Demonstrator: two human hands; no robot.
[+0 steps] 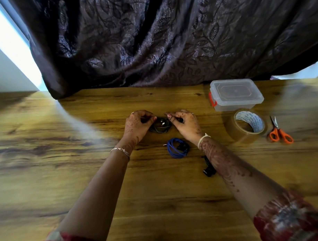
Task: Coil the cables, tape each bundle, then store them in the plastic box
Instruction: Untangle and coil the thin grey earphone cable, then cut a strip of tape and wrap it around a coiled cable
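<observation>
My left hand (pixel 136 123) pinches the black earphone coil (pixel 160 128) at nine o'clock, my right hand (pixel 185 124) at three, likely keeping loops gathered; packing tape roll (pixel 245 129) sits toward three.

Single view, worn on the head. Looks forward and down across the table (pixel 70 177), close in, from the near edge toward the curtain (pixel 151 39) at the far side. Wide-angle, blurred toward the left and right borders. Centred on the left hand (pixel 136 126) and right hand (pixel 186 125), both pinching a cable (pixel 160 126), forearms running in from the bottom corners.
</observation>
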